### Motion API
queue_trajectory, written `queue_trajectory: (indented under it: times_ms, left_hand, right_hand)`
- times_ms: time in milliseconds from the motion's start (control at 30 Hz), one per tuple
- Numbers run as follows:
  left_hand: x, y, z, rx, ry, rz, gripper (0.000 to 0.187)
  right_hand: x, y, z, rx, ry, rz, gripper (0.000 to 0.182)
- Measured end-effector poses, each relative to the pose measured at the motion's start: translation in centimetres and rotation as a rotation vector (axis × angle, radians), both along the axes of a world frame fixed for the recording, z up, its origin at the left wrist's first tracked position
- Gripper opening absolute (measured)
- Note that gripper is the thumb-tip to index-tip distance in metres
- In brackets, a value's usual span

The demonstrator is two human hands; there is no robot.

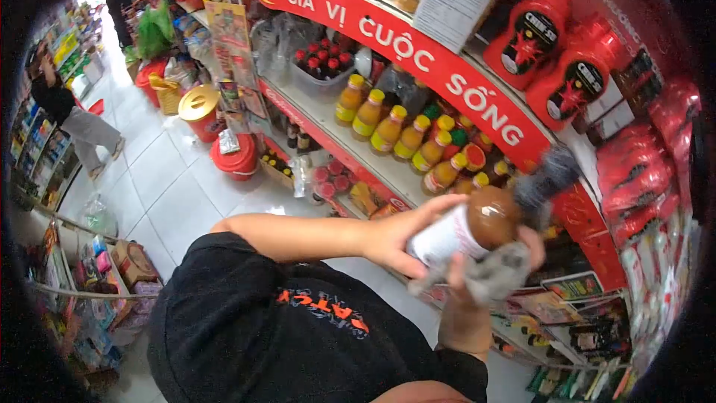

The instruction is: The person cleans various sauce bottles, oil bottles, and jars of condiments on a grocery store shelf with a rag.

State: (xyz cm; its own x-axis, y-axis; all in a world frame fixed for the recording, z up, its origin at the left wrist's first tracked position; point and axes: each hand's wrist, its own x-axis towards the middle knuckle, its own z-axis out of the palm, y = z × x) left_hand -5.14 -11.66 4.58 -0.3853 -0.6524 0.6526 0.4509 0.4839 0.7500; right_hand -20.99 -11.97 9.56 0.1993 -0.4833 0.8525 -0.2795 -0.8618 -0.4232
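My left hand (406,242) is wrapped round a bottle (494,218) with brown contents and a white label, holding it tilted in front of the shelves. A crumpled grey cloth (501,272) is in my right hand (468,295), its fingers closed round it and pressing it against the bottle's side. Part of the bottle is hidden behind the cloth and fingers. Just past its far end is a dark, motion-blurred thing (548,179). On the shelf behind stand several yellow-capped sauce bottles (410,138).
A red shelf edge (373,30) with white lettering runs across above my hands. Large red bottles (529,30) stand at upper right, with red packets (634,172) below. Red buckets (235,155) stand on the tiled floor. A person (74,116) is at the far left.
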Motion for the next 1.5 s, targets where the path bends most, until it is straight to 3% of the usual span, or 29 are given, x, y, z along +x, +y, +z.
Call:
queue_trajectory:
  times_ms: [33, 67, 200, 333, 400, 433, 467, 533, 567, 600, 633, 667, 733, 833, 900, 967, 1000, 1033, 1100, 1233, 1333, 1367, 1433, 1500]
  left_hand:
    - [0.4, 0.5, -0.9, 0.074, -0.002, -0.049, 0.102]
    - [0.7, 1.1, -1.6, 0.145, -0.009, -0.095, 0.103]
    - [2.2, 2.8, -2.7, 0.215, -0.055, -0.099, 0.105]
    - [3.3, 5.9, -4.3, 0.536, 0.03, -0.284, 0.099]
    - [3.2, 7.5, -7.6, 0.591, 0.121, -0.235, 0.1]
    - [3.1, 8.8, -8.5, 0.617, 0.165, -0.208, 0.101]
    - [3.3, 10.4, -9.1, 0.705, 0.216, -0.154, 0.092]
    - [4.6, 13.5, -9.5, 0.864, 0.321, -0.033, 0.076]
    - [5.9, 14.5, -11.0, 0.97, 0.336, -0.024, 0.065]
    - [7.6, 15.5, -13.2, 1.083, 0.352, -0.018, 0.063]
    - [9.9, 16.5, -14.2, 1.122, 0.324, -0.114, 0.067]
    - [11.3, 18.1, -15.4, 1.12, 0.407, -0.029, 0.069]
    - [12.5, 19.4, -13.2, 1.176, 0.78, 0.353, 0.067]
    - [16.6, 22.7, -13.8, 0.951, 0.842, 0.07, 0.063]
    - [16.8, 24.2, -12.7, 0.924, 0.581, 0.311, 0.059]
    - [15.5, 25.9, -11.0, 0.805, 0.238, 0.608, 0.052]
    - [16.3, 26.7, -13.2, 0.954, 0.405, 0.315, 0.059]
    - [15.8, 27.7, -13.1, 0.817, 0.269, 0.43, 0.066]
    - [15.0, 28.9, -9.0, 0.66, 0.164, 0.452, 0.089]
    - [17.1, 30.2, -7.4, 0.442, 0.164, 0.663, 0.093]
    - [19.0, 30.7, -6.3, 0.291, 0.302, 0.713, 0.102]
    - [18.5, 31.3, -5.2, 0.335, 0.431, 0.662, 0.103]
    - [18.6, 31.9, -6.1, 0.401, 0.316, 0.603, 0.102]
    - [18.0, 32.9, -4.8, 0.614, 0.26, 0.44, 0.102]
  right_hand:
    - [0.4, 0.0, -1.0, -0.135, 0.11, -0.128, 0.08]
    - [0.5, -0.3, -1.8, -0.265, 0.157, -0.094, 0.073]
    - [1.2, -0.1, -2.8, -0.228, 0.158, -0.157, 0.052]
    - [5.3, -0.3, 1.0, -0.122, 0.018, -0.098, 0.043]
    - [6.9, -1.1, 0.7, 0.052, -0.046, 0.051, 0.043]
    - [7.9, -1.2, -0.5, 0.045, 0.025, 0.015, 0.044]
    - [9.0, -1.3, -2.3, 0.038, 0.094, -0.02, 0.045]
    - [11.9, 0.3, -6.8, 0.23, 0.125, 0.232, 0.049]
    - [13.3, 2.2, -7.5, 0.175, 0.338, 0.209, 0.049]
    - [14.6, 4.4, -8.4, 0.123, 0.55, 0.182, 0.049]
    - [16.0, 6.3, -10.1, 0.128, 0.589, 0.259, 0.047]
    - [17.2, 8.3, -11.7, 0.137, 0.628, 0.335, 0.046]
    - [19.4, 12.6, -13.1, 0.264, 0.621, 0.54, 0.044]
    - [21.2, 16.2, -13.5, 0.12, 0.602, 0.63, 0.043]
    - [22.0, 16.3, -13.5, -0.001, 0.606, 0.612, 0.044]
    - [23.0, 15.8, -9.5, -0.037, 0.497, 0.45, 0.045]
    - [23.4, 15.7, -7.1, -0.058, 0.437, 0.369, 0.045]
    - [23.5, 15.5, -4.8, -0.025, 0.411, 0.312, 0.047]
    - [23.4, 15.7, -2.9, 0.011, 0.298, 0.249, 0.052]
    - [23.8, 20.5, -5.0, 0.067, 0.045, 0.569, 0.056]
    - [24.4, 23.5, -8.3, -0.024, 0.122, 0.679, 0.059]
    - [24.6, 23.5, -7.9, -0.015, 0.125, 0.699, 0.061]
    - [24.3, 22.8, -6.0, 0.004, 0.145, 0.73, 0.064]
    - [24.4, 22.0, -5.3, 0.356, -0.128, 0.841, 0.073]
